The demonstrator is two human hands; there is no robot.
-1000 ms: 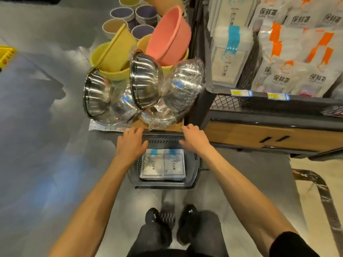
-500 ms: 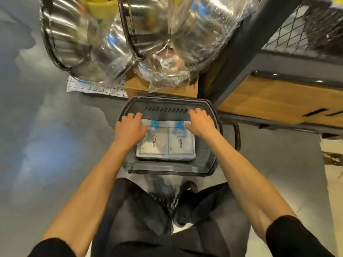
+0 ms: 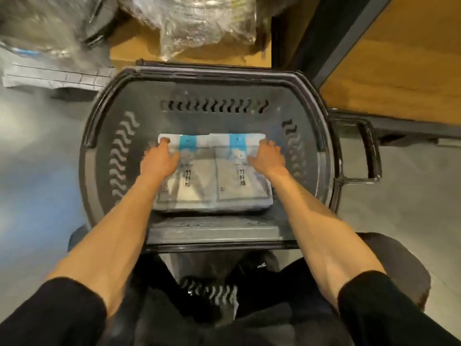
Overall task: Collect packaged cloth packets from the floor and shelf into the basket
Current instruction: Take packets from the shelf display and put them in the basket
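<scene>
The left hand (image 3: 159,161) and right hand (image 3: 268,158) have dropped from the rim into the basket (image 3: 214,93). They rest spread and ungripping on the cloth packets (image 3: 217,193), apparently settling them.

"竹纤维" and "2" on the left packet (image 3: 193,193) and right packet (image 3: 247,193)

The left hand (image 3: 159,162) and right hand (image 3: 268,158) reach toward 12 o'clock, side by side. Palms face down, fingers extended.
</scene>
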